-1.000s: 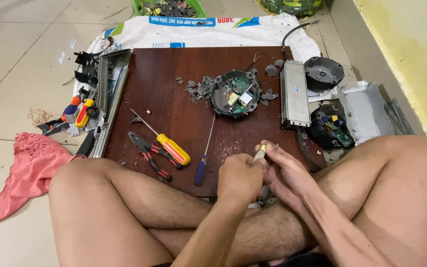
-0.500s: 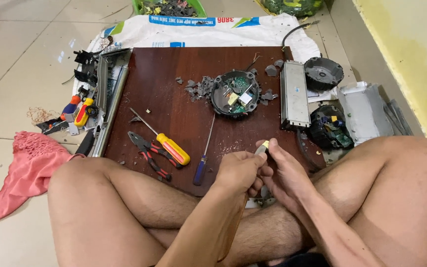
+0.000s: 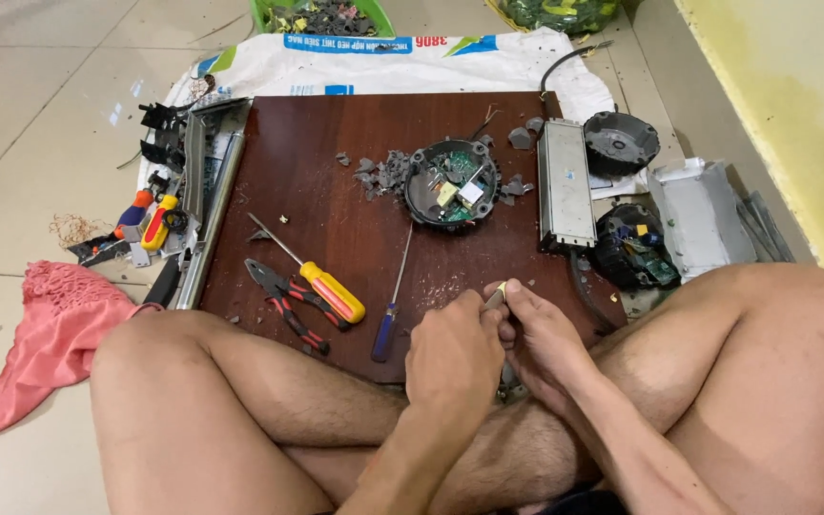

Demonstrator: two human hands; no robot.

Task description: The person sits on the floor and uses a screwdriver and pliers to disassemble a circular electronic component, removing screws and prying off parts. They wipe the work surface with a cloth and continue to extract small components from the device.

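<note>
Together, the left hand (image 3: pixel 452 358) and right hand (image 3: pixel 541 339) are brought over the crossed legs at the near edge of the brown board (image 3: pixel 336 143). A small pale part (image 3: pixel 495 298) is pinched between the closed fingers of both hands, wrists bent inward, just right of the blue-handled screwdriver (image 3: pixel 388 319).

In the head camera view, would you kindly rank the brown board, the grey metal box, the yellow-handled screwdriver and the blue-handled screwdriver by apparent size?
1. brown board
2. grey metal box
3 and 4. yellow-handled screwdriver and blue-handled screwdriver: they look much alike in length, so I would not rank them.
</note>
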